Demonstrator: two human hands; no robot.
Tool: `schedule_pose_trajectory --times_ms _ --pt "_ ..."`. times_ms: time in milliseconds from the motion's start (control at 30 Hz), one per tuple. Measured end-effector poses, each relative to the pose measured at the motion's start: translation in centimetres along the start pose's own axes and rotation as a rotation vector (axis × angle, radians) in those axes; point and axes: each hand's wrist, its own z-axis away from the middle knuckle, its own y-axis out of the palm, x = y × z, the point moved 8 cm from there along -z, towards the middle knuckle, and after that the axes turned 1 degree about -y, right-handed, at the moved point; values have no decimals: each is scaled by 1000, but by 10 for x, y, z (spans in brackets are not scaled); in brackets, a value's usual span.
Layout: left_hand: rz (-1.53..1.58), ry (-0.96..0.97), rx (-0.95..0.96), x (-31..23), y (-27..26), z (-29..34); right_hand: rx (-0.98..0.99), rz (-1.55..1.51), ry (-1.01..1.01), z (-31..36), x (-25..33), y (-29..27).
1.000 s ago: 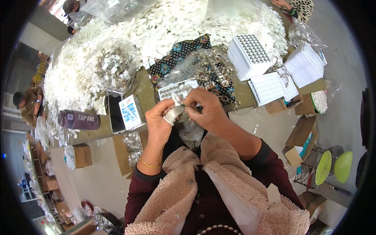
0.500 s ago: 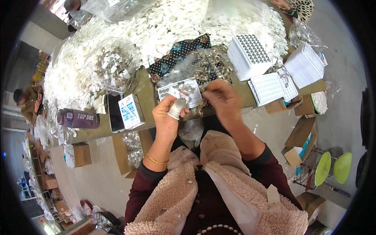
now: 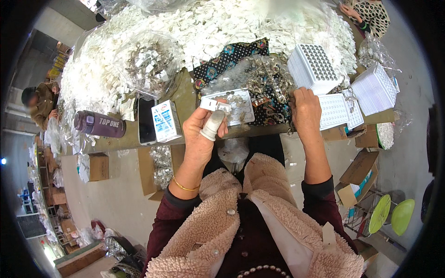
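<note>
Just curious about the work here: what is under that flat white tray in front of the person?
The white tray lies on a dark patterned cloth beside a clear bag of small metal parts. What is directly under the tray is covered.

Your clearest passage is the bare table strip point(image 3: 185, 99) between the small box point(image 3: 165, 120) and the tray point(image 3: 232, 105); heaped white tags point(image 3: 208, 28) block everything beyond.

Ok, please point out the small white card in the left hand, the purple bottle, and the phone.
small white card point(image 3: 214, 105), head view, its middle.
purple bottle point(image 3: 99, 124), head view, its body.
phone point(image 3: 146, 121), head view, its dark screen.
</note>
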Motion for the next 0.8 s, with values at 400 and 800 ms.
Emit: schedule_pose_trajectory --times_ms 400,800 --pt "-129 15 -5 -12 10 12 58 -978 -137 -12 111 -26" --pt "530 -240 40 1 9 12 153 -1316 45 -6 113 -17"
